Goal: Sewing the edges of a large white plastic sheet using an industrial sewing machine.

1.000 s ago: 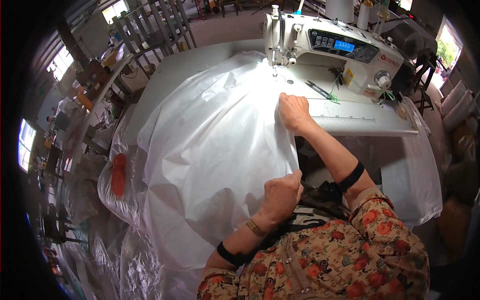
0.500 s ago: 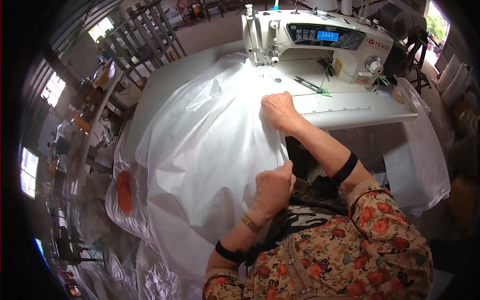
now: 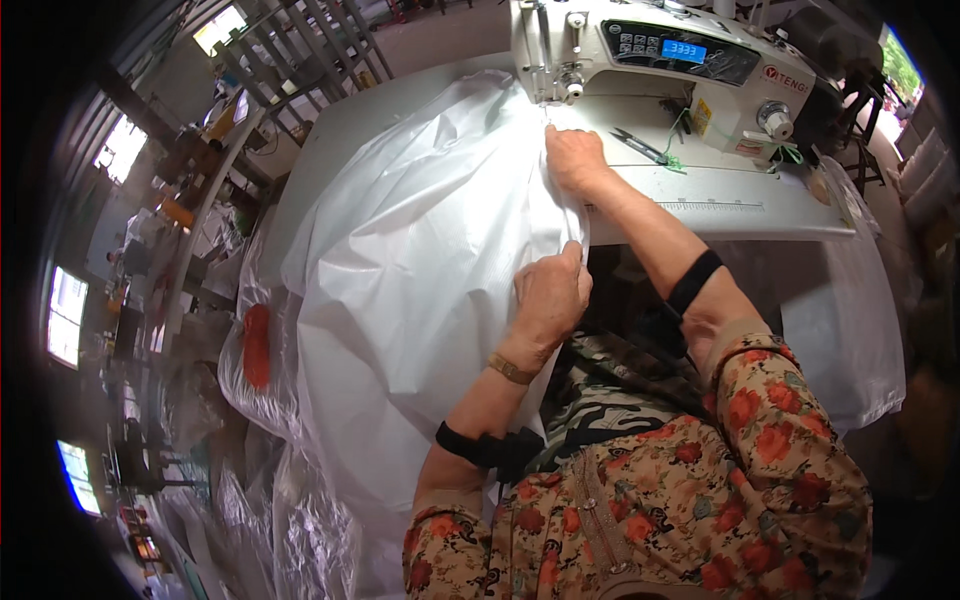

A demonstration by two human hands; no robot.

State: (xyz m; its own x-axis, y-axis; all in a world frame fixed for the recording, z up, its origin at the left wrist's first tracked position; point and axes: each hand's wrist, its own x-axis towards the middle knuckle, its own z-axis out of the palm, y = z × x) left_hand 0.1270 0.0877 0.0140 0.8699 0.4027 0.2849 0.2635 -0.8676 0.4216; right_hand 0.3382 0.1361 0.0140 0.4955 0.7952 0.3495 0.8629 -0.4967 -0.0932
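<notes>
White sheet (image 3: 400, 270) lies left of the sewing machine (image 3: 660, 75), both grips pinching its edge, right hand (image 3: 577, 163) nearer the machine, left hand (image 3: 553, 293) farther; no finished seam discernible, that stretch seemingly unsewn

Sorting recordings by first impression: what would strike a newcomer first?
A big white sheet fills the middle, its right edge held by the left hand and, farther up, the right hand. At upper right stands a white sewing machine with a glowing blue display. A vivid red object shows at left.
</notes>
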